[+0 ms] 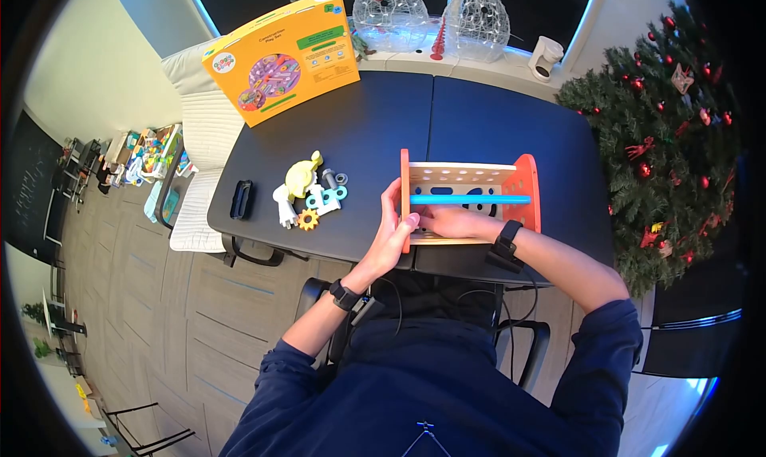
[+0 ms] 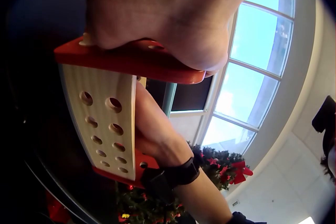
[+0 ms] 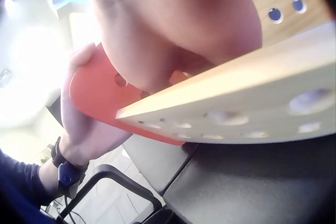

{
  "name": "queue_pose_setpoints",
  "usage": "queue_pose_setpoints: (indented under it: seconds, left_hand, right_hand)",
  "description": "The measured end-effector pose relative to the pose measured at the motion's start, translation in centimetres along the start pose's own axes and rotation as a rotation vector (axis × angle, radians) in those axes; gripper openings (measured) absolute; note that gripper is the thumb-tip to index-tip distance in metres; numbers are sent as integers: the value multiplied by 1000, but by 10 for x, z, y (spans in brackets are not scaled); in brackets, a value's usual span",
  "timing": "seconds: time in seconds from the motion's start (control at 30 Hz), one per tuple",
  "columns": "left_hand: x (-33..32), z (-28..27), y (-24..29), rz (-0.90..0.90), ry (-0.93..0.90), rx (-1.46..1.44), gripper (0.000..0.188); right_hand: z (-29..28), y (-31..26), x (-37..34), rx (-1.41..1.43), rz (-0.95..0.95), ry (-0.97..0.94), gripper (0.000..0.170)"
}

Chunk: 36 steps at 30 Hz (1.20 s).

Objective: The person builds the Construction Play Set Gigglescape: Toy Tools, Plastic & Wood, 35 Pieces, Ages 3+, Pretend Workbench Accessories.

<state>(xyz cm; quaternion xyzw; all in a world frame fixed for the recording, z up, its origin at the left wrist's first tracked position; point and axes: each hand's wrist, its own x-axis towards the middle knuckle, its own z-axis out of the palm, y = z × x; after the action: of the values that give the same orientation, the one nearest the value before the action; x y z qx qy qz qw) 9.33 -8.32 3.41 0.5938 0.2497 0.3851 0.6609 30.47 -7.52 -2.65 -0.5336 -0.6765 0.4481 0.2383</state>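
Table [image 1: 503, 122], dark and flat, is filling the middle of the head view, with a yellow carton [image 1: 319, 98] standing toward its far left side. Near the front edge a wooden toolbox [image 1: 467, 173] is sitting before the person, its orange end panels [image 1: 523, 182] joined by hole-studded boards and a blue bar [image 1: 471, 200]. Judging by the thin boards and open frame, it is probably going to feel light yet stiff; the painted ends are looking smooth, maybe a little slippery, and nothing is suggesting fragility. The blue bar is offering a natural handle, while either end is giving a firm, flat edge to pinch. The left hand [image 1: 388, 238] is gripping the nearer end, palm against the outer face and thumb lapping over the edge. The right hand [image 1: 451, 220] is lying inside the toolbox beneath the blue bar; whether its fingers are closing on anything, one cannot tell. Well apart to the left, a black tray [image 1: 242, 199] is resting beside a cluster of toys, including a yellow gear [image 1: 307, 219] and a grey nut [image 1: 341, 179]. Boards and panel are hiding the right fingertips, and the overlapping toys are proving hard to separate.
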Motion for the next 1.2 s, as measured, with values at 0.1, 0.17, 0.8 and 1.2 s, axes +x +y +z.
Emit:
queue_pose_setpoints:
  seconds: [0.1, 0.17, 0.8, 1.2]
  left_hand:
    - [0, -1, -1, 0, -6, -3, 85]
    - [0, -1, 0, 6, -8, 17, 85]
    - [1, -2, -5, 5, -4, -1, 85]
    - [1, -2, -5, -13, 0, -5, 84]
  right_hand:
    - [-2, -7, -1, -9, 1, -88, 24]
    - [-3, -8, -4, -31, -41, -54, 24]
    - [-13, -39, -8, 4, -14, -92, 24]
    - [-13, -42, -14, 17, 32, -76, 25]
